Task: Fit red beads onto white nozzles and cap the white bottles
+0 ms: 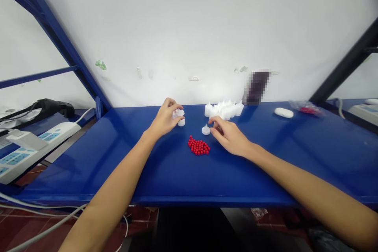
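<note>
My left hand (165,118) is closed on a small white plastic piece (178,113) just above the blue table (265,165); a second white piece (181,122) lies right under it. My right hand (227,134) rests on the table with fingers curled, its fingertips touching or just beside a white cap (206,130). A small heap of red beads (199,146) lies between the two hands, slightly nearer me. Behind the right hand stands a cluster of several white plastic pieces (224,109) near the wall.
A white oval case (284,112) and a clear bag with red contents (307,108) lie at the back right. White power strips (35,141) and cables sit on the bench to the left. Blue and black frame struts rise on both sides.
</note>
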Tool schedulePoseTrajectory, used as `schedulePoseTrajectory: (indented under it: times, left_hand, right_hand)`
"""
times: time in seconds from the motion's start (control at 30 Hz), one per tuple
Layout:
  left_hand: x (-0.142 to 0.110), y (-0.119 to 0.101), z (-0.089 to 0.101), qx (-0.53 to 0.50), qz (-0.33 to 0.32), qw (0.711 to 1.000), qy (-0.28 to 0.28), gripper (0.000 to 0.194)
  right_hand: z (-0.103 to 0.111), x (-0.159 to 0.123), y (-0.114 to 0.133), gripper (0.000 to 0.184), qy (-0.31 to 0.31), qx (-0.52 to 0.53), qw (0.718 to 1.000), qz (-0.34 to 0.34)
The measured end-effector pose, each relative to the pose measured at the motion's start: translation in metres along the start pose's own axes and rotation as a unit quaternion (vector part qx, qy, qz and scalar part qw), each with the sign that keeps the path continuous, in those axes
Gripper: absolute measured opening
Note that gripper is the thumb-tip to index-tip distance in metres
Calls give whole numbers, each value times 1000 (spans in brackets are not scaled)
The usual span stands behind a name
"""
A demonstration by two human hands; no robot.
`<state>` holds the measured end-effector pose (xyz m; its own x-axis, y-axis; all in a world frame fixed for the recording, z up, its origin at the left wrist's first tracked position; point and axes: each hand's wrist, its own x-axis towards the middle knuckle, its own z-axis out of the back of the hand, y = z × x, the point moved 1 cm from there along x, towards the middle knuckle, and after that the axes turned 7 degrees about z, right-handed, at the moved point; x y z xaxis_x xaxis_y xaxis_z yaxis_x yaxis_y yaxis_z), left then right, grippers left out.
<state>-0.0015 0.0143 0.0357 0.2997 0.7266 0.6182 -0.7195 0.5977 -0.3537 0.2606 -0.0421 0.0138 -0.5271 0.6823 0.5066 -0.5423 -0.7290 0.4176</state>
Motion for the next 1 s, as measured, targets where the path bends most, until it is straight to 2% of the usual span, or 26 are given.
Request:
schedulePoseTrajectory:
  times: [0.07, 0.17, 0.3, 0.4, 0.43, 0.5, 0.6, 0.67, 0.77, 0.83, 1.0]
  left_hand:
    - [-2, 7, -3, 67, -42, 996, 34, 23]
    - [-3, 10, -7, 133, -73, 988, 40, 24]
    - [-4, 5, -5, 146, -86, 985, 41, 26]
    - [-5, -7, -2, 129, -70, 989, 33, 23]
    - [-5, -13, -2, 119, -61, 990, 46, 23]
    - [-5, -25, -4, 92, -48, 987, 119, 21]
    - [-6, -39, -11, 59, -48, 965, 252, 19]
    - [-8, -41, -14, 52, -39, 952, 298, 23]
    - [-10, -35, -16, 66, -6, 945, 320, 36]
    - [-11, -30, -17, 84, 7, 941, 329, 41]
    - [-13, -26, -23, 144, 14, 930, 337, 43]
  right_hand:
    - [-2, 0, 0, 19, 4, 4, 1000, -2]
    - [-4, 1, 1, 18, 7, 6, 1000, 0]
    - [-3, 2, 0, 17, 10, -6, 1000, -8]
    - [-4, 1, -2, 19, 15, -37, 999, -15]
    - [-4, 1, -3, 20, 19, -51, 998, -12]
    - [-6, 0, -4, 25, 33, -74, 997, 1]
    - [-8, -1, -6, 32, 70, -97, 993, 18]
    - [-10, -2, -8, 36, 93, -110, 989, 14]
    - [-12, -2, -9, 42, 103, -118, 988, -5]
    - [-13, -1, -9, 44, 87, -113, 990, -20]
    - [-10, 2, -5, 21, 0, -54, 998, -16]
